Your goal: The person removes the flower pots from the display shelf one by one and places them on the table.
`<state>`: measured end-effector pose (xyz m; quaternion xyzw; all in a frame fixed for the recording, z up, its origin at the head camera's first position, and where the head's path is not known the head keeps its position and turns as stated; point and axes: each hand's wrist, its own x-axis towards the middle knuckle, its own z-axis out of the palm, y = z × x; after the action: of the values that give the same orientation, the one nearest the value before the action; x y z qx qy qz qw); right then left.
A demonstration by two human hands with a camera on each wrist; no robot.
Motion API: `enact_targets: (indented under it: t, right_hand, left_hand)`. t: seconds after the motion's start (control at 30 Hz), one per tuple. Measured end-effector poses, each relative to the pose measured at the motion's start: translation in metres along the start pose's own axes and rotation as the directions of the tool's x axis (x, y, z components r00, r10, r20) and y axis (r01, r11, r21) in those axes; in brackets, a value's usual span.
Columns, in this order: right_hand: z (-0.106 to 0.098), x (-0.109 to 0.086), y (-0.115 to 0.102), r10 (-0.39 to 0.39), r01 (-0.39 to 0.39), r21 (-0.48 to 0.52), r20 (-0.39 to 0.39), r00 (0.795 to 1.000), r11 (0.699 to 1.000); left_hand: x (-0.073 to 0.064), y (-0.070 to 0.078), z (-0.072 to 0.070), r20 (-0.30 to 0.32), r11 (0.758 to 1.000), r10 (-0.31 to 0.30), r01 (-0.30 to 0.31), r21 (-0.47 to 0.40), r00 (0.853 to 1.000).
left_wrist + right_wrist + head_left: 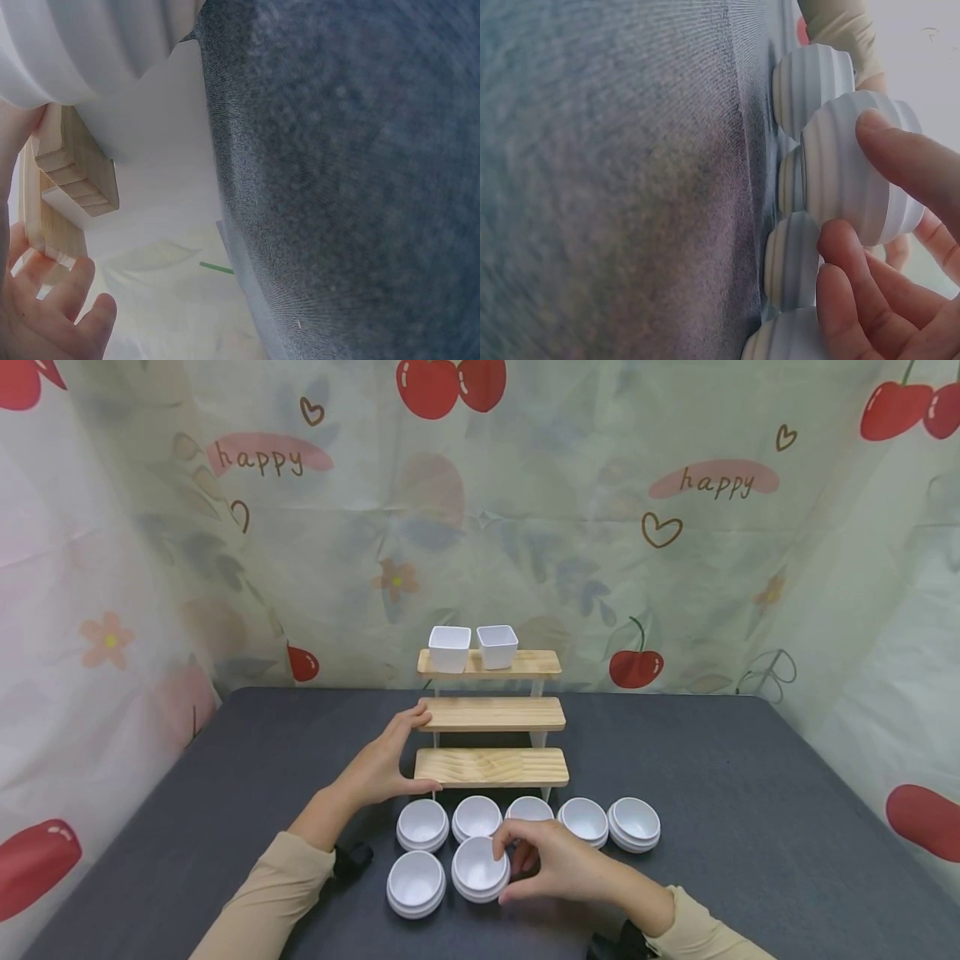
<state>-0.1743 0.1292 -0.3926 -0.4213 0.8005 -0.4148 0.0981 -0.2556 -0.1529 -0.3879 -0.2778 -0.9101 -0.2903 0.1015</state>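
Observation:
A three-tier wooden stand (491, 714) stands upright on the dark table. My left hand (381, 766) is at its left side, fingers at the end of the middle shelf and thumb at the lowest shelf's front corner. The left wrist view shows those fingers (71, 292) loosely spread by the shelf ends. With my right hand (562, 864) I pinch a round white ribbed bowl (474, 867), the right one of the front pair. Its side carries my thumb (900, 154) in the right wrist view. Beside it sits another white bowl (416, 883).
Several more round white bowls (634, 822) line up in front of the stand. On the top shelf stand two square white cups (449, 648). A patterned cloth (525, 552) hangs behind the dark tabletop (735, 793), and a thin cord (768, 672) lies at the back right.

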Motion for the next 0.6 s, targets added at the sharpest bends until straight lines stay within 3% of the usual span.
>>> enact_targets:
  t: [0.6]
  right_hand:
    - [0.0059,0.001,0.0014,0.017,-0.016,-0.023,0.017,1.0,1.0]
  left_hand:
    - [0.0,0.001,0.0001,0.0,1.0,-0.008,0.008,0.004,1.0]
